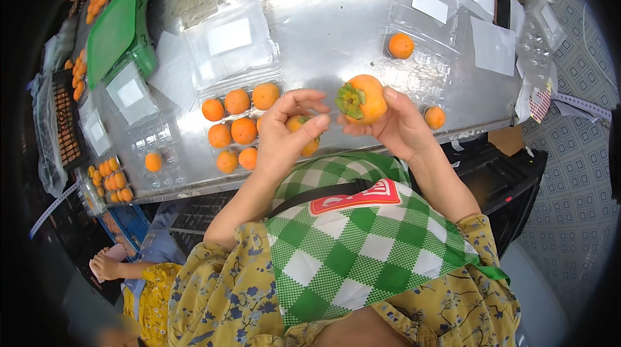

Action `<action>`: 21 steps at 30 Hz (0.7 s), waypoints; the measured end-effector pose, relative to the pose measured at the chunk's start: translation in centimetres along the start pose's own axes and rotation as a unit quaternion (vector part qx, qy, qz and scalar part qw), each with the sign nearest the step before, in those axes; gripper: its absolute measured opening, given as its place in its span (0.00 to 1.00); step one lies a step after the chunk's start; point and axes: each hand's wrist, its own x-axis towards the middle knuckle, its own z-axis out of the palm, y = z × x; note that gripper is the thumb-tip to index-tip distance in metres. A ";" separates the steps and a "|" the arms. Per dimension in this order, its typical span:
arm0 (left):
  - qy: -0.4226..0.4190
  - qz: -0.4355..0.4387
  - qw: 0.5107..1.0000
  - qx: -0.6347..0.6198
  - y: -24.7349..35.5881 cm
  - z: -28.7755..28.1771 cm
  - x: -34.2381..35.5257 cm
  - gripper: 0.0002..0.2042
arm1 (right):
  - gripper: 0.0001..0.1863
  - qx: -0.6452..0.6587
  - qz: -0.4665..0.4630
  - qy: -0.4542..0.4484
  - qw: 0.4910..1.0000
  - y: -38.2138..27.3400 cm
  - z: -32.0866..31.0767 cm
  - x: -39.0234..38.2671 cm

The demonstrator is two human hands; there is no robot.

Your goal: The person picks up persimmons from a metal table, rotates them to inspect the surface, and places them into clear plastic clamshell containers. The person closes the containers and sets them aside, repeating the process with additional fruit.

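In my right hand (402, 120) is an orange persimmon (371, 102), its green leafy cap turned to the left, with thumb and fingers around it. My left hand (279, 132) is just left of it, thumb lying across a second persimmon (310, 147) that shows partly below the thumb; its index finger is stretched toward the first fruit. Beside my left hand, a clear plastic clamshell box (202, 96) holds several persimmons in rows, some hidden by the hand. To the right, another open clamshell (424, 78) has one persimmon (401, 45) at its upper left and another (435, 117) at its near edge.
A metal table (323, 30) spans the view. Farther left are a green scale (119, 36), a clamshell with one persimmon (153, 162), and packed fruit (116, 181). A phone (502, 8) lies at the far right. Black crates (498, 175) stand below; another person's hand (107, 266) is lower left.
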 end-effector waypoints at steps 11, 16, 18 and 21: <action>0.015 0.180 0.962 0.206 1.4 1.5 0.1 0.30 | 0.25 -0.113 -0.004 0.002 0.994 0.7 0.3 -0.1; -0.021 0.037 0.999 0.030 1.0 1.0 -0.6 0.27 | 0.23 -0.136 -0.060 0.023 0.989 -0.1 1.3 -0.4; -0.023 0.004 0.999 -0.030 0.8 1.0 -0.6 0.25 | 0.24 -0.254 -0.126 0.050 0.958 -0.3 1.8 -0.4; -0.027 -0.056 0.986 -0.158 0.8 1.3 -0.7 0.22 | 0.27 -0.483 -0.242 0.099 0.836 -0.7 2.6 -0.5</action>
